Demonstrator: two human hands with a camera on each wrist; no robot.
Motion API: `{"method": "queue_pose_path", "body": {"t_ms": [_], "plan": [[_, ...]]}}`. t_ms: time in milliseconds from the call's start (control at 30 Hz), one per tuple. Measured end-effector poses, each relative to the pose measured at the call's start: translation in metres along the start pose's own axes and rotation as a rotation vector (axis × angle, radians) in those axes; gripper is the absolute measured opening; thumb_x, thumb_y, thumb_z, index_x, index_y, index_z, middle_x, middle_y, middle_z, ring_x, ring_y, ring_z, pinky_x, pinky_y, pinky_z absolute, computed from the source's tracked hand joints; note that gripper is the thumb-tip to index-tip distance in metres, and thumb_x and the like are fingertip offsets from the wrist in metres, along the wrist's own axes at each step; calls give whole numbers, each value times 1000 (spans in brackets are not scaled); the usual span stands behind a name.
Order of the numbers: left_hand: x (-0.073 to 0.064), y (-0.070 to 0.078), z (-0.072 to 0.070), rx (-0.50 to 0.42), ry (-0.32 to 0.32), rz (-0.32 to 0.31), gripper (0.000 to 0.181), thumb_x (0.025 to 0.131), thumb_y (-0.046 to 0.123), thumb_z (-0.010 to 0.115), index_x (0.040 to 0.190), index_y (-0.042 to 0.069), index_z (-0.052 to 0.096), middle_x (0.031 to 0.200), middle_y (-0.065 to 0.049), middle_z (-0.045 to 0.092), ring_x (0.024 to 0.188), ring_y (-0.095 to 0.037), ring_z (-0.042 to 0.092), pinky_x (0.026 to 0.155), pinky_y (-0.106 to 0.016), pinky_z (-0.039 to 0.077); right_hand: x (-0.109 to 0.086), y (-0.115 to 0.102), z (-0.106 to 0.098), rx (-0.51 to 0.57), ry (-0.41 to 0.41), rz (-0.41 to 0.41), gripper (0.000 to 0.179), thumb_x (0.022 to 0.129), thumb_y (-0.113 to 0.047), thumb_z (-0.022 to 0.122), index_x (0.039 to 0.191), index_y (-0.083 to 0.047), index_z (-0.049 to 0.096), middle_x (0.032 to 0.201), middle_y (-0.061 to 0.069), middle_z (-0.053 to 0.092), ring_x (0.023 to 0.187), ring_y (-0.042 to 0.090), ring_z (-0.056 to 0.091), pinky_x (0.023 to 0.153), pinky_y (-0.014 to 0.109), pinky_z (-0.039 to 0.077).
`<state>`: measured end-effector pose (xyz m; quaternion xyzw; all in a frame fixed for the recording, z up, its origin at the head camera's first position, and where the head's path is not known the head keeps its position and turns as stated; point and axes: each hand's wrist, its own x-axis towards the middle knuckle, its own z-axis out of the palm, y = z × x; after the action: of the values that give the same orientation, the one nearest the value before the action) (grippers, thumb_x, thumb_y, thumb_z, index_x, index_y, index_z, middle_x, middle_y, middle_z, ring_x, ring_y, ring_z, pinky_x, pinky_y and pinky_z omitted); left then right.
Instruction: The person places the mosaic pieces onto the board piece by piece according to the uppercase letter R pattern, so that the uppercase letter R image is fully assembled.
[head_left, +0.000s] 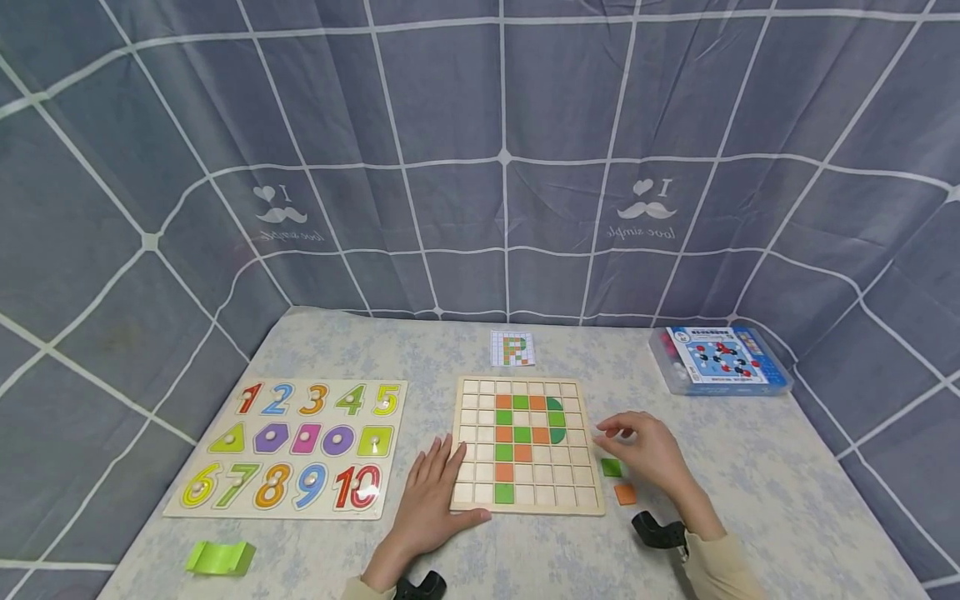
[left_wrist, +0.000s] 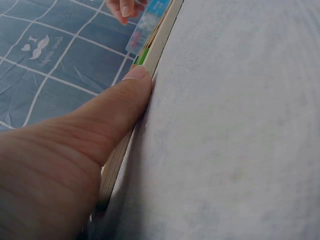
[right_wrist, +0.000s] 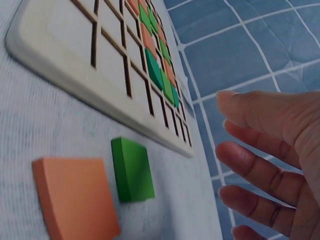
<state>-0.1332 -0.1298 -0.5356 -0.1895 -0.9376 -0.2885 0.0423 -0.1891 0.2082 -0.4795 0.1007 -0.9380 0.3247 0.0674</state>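
A wooden grid board (head_left: 585, 492) lies in the middle of the table, with orange and green tiles set in a letter P-like pattern with a diagonal leg piece. My left hand (head_left: 427, 504) rests at the board's lower left, fingers along its left edge and thumb (left_wrist: 125, 95) against the near edge. My right hand (head_left: 647, 450) hovers just right of the board, its fingers loosely bent with nothing between them in the right wrist view. Below it on the table lie a loose green tile (right_wrist: 132, 170) and a loose orange tile (right_wrist: 77, 200).
A pattern card (head_left: 513, 348) lies behind the board. On the left is a number puzzle board (head_left: 285, 450), with a light green plastic piece (head_left: 221, 558) in front of it. A clear plastic case (head_left: 720, 360) sits at the back right. Curtains enclose the table.
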Motion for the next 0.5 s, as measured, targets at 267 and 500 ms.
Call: {"method": "queue_pose_path", "body": {"t_ms": [267,500], "plan": [[1,0,0,4,-5,-9,98,76,63,66,147,4,33,152,-21,23,141,-36,12,110,-51,8,-2,10,0,-6,-30,37,18,78,-23,79,92,-12,75,82,-6,63,80,19,55,67,35,44],[1,1,-1,-2,-11,-12,98,76,62,66,147,3,33,152,-22,23,141,-36,12,110,-51,8,-2,18,2,-7,-71,59,19,78,-23,79,93,-13,74,84,-6,64,83,19,55,70,36,44]]}}
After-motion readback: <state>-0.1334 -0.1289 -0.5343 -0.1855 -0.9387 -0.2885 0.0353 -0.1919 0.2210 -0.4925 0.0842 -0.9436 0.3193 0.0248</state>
